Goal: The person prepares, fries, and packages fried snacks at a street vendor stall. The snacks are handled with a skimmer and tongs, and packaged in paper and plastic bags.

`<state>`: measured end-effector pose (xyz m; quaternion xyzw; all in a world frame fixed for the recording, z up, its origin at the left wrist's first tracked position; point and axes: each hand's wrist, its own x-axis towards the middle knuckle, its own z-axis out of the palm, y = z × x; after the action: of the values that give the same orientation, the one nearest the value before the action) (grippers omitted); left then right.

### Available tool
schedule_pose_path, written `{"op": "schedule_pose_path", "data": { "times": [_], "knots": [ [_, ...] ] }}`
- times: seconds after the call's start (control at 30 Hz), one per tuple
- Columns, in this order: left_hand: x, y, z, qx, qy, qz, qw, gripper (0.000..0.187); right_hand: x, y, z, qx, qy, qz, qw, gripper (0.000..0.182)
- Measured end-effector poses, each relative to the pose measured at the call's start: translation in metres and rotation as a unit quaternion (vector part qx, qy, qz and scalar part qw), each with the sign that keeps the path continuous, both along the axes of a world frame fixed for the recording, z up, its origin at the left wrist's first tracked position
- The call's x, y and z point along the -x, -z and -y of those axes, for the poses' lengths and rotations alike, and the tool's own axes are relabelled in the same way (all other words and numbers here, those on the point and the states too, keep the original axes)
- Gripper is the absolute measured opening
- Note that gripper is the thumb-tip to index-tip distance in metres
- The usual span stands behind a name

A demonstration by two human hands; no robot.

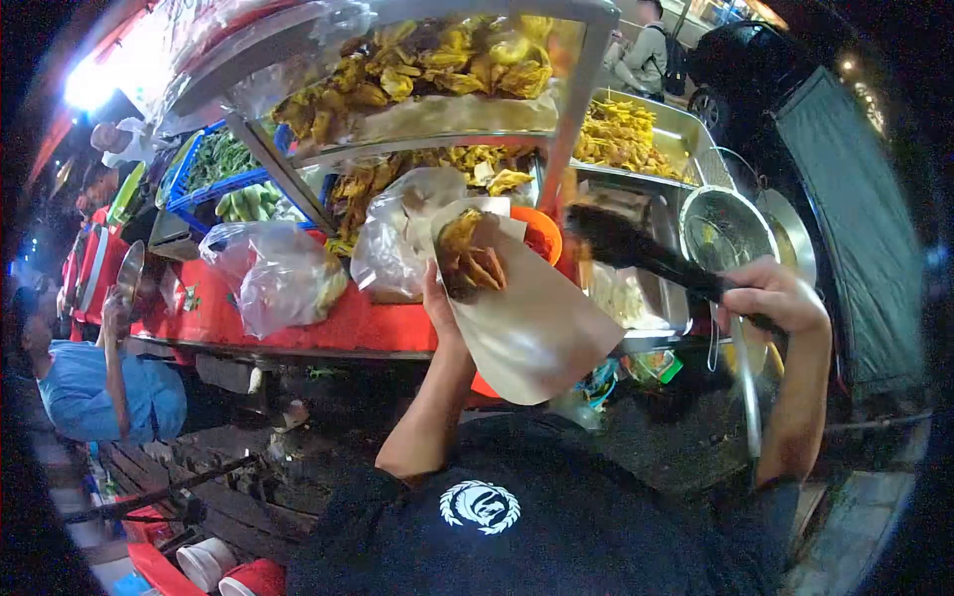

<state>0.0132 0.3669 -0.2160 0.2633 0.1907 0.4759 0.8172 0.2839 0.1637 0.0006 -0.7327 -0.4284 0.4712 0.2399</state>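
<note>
My left hand [441, 310] is closed around a sheet of brown wrapping paper [542, 323], spread open and tilted in front of my chest. A piece of fried chicken [475, 256] lies on the paper's upper left part. In my right hand [775, 298] is the handle of a long black tool [631, 243] with a broad, dark end, too blurred to name exactly. That end is just right of the paper, over the stall counter. An orange-red bowl [540, 234] sits behind the paper, partly hidden by it.
A glass case with fried chicken [447, 65] stands ahead. Beyond the tool are a tray of yellow fried food [626, 139] and a wire strainer [730, 233]. Plastic bags [268, 278] lie left, near a blue crate [189, 199]. A person in blue [109, 387] is at far left.
</note>
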Motion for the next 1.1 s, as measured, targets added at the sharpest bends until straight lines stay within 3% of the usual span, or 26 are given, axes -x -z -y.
{"op": "schedule_pose_path", "data": {
  "times": [0.03, 0.07, 0.1, 0.13, 0.17, 0.2, 0.33, 0.4, 0.47, 0.53, 0.63, 0.67, 0.7, 0.73, 0.8, 0.83, 0.87, 0.9, 0.93, 0.97, 1.0, 1.03, 1.07, 1.1],
  "knots": [
    [0.008, 0.005, -0.003, -0.07, -0.006, 0.005, 0.998, 0.068, 0.032, -0.007, -0.019, 0.078, 0.014, 0.011, 0.997, 0.028],
    [0.013, -0.001, -0.007, -0.071, -0.006, 0.005, 0.997, 0.068, 0.063, -0.006, -0.036, 0.081, 0.011, 0.04, 0.996, 0.032],
    [0.016, -0.011, -0.01, 0.063, -0.014, 0.017, 0.998, 0.07, 0.092, -0.003, -0.048, 0.077, -0.017, 0.081, 0.994, 0.038],
    [0.023, -0.017, -0.013, 0.197, -0.024, 0.03, 0.98, 0.072, 0.116, 0.001, -0.061, 0.013, -0.115, 0.134, 0.984, 0.045],
    [0.039, 0.032, -0.031, 0.09, 0.093, 0.187, 0.974, 0.072, 0.128, 0.008, -0.062, -0.047, -0.138, 0.186, 0.972, 0.048],
    [0.052, 0.039, -0.036, 0.089, 0.085, 0.187, 0.975, 0.072, 0.141, 0.013, -0.063, -0.109, -0.163, 0.238, 0.951, 0.05],
    [0.113, 0.05, -0.044, 0.1, 0.057, 0.19, 0.975, 0.069, 0.152, 0.015, -0.044, -0.091, 0.094, 0.302, 0.944, 0.053],
    [0.145, 0.045, -0.048, 0.092, 0.029, 0.197, 0.976, 0.068, 0.147, 0.03, -0.042, 0.058, 0.253, 0.227, 0.939, 0.054],
    [0.172, 0.023, -0.049, 0.255, 0.003, 0.383, 0.888, 0.065, 0.113, 0.104, -0.036, 0.098, 0.306, 0.231, 0.918, 0.058],
    [0.19, 0.006, -0.047, 0.166, -0.01, 0.399, 0.902, 0.068, 0.047, 0.211, -0.032, 0.127, 0.259, 0.428, 0.857, 0.067],
    [0.229, 0.024, -0.058, 0.129, 0.006, 0.337, 0.933, 0.063, 0.042, 0.263, -0.047, 0.067, 0.274, 0.476, 0.833, 0.072],
    [0.245, 0.019, -0.062, 0.163, 0.015, 0.349, 0.923, 0.057, 0.031, 0.279, -0.048, 0.128, 0.282, 0.481, 0.821, 0.071],
    [0.256, 0.017, -0.066, 0.14, -0.017, 0.334, 0.932, 0.059, 0.026, 0.288, -0.052, 0.188, 0.289, 0.484, 0.805, 0.071],
    [0.269, 0.016, -0.069, 0.119, -0.047, 0.319, 0.939, 0.061, 0.031, 0.289, -0.055, 0.165, 0.308, 0.494, 0.796, 0.071],
    [0.289, -0.026, -0.055, 0.07, 0.004, 0.414, 0.907, 0.065, 0.041, 0.279, -0.052, 0.173, 0.273, 0.518, 0.792, 0.066],
    [0.297, -0.017, -0.066, 0.115, -0.071, 0.408, 0.903, 0.072, 0.029, 0.286, -0.058, 0.215, 0.252, 0.508, 0.795, 0.066],
    [0.318, -0.019, -0.067, 0.037, -0.016, 0.352, 0.935, 0.073, 0.03, 0.297, -0.057, 0.21, 0.245, 0.511, 0.797, 0.066],
    [0.328, -0.014, -0.069, -0.109, -0.096, 0.242, 0.959, 0.075, 0.033, 0.306, -0.054, 0.095, 0.264, 0.595, 0.753, 0.064],
    [0.338, -0.009, -0.073, -0.251, -0.173, 0.12, 0.945, 0.077, 0.032, 0.313, -0.057, -0.025, 0.278, 0.664, 0.694, 0.062],
    [0.349, -0.02, -0.075, -0.137, -0.172, 0.167, 0.961, 0.079, 0.114, 0.25, -0.078, -0.09, 0.292, 0.607, 0.734, 0.052],
    [0.36, -0.035, -0.074, -0.018, -0.166, 0.213, 0.963, 0.08, 0.161, 0.229, -0.092, -0.229, 0.264, 0.552, 0.757, 0.043],
    [0.363, -0.049, -0.073, -0.027, -0.097, 0.327, 0.94, 0.078, 0.185, 0.234, -0.107, -0.308, 0.177, 0.551, 0.755, 0.037],
    [0.366, -0.059, -0.074, 0.016, -0.156, 0.363, 0.918, 0.071, 0.242, 0.22, -0.125, -0.392, 0.162, 0.473, 0.772, 0.034],
    [0.371, -0.065, -0.072, -0.046, -0.152, 0.343, 0.926, 0.071, 0.303, 0.197, -0.137, -0.474, 0.078, 0.442, 0.758, 0.032]
  ]
}}
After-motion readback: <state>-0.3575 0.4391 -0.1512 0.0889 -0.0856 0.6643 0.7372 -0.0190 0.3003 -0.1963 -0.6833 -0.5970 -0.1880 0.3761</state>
